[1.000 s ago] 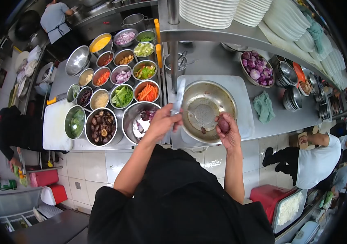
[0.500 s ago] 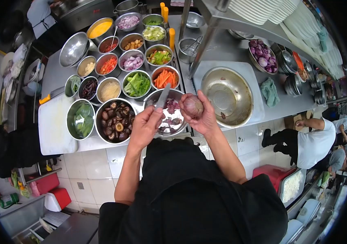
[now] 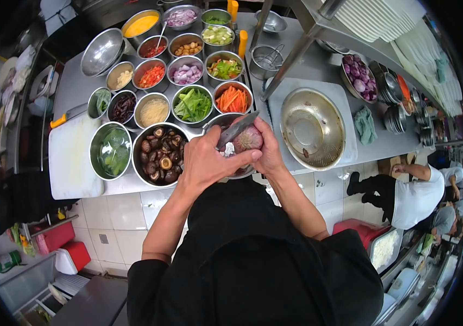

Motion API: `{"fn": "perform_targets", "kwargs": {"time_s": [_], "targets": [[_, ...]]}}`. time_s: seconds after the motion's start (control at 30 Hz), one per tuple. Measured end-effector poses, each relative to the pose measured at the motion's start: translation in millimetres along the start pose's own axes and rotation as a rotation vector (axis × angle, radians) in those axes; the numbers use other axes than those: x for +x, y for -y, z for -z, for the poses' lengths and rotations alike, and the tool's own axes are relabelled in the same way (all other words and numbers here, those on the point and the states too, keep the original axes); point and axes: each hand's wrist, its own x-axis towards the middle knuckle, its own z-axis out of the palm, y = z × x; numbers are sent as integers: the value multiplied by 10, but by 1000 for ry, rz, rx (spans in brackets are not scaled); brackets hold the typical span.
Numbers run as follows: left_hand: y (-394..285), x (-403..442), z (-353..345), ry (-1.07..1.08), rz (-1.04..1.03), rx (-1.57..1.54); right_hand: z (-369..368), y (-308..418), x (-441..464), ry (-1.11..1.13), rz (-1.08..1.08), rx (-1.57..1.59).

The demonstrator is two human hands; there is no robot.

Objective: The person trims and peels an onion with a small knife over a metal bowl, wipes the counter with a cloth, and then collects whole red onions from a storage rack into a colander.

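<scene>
My left hand (image 3: 205, 160) is closed on a knife (image 3: 237, 129), whose blade lies against the upper left side of a red onion (image 3: 249, 139). The onion sits in the fingers of my right hand (image 3: 269, 149), and my left thumb reaches under it to the right hand. Both hands are over a steel bowl (image 3: 209, 124) that they partly cover; its contents are mostly hidden. To the right, a perforated steel basin (image 3: 332, 130) with brown scraps inside rests on a white board (image 3: 351, 148).
Mushrooms (image 3: 161, 155), green leaves (image 3: 113, 152), carrot strips (image 3: 232, 99) and other cut foods stand in steel pots at the left. A cutting board (image 3: 74, 163) is far left. Whole onions (image 3: 359, 79) fill a bowl near a green cloth (image 3: 365, 125). A person (image 3: 416, 195) is at the right.
The knife has come against the onion, and my hands have moved together. Earlier, my right hand with the onion came left from above the basin. The view has shifted slightly.
</scene>
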Motion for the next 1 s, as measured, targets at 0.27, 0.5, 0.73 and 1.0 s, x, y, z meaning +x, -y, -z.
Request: {"fn": "perform_targets", "kwargs": {"time_s": [0.27, 0.5, 0.73, 1.0], "targets": [[-197, 147, -40, -67, -72, 85, 142, 129, 120, 98, 39, 24], [-161, 157, -251, -61, -87, 146, 328, 127, 164, 79, 130, -114], [-116, 95, -454, -111, -82, 67, 239, 303, 131, 63, 342, -408], [-110, -32, -538, -114, -59, 64, 234, 399, 105, 161, 334, -557]]}}
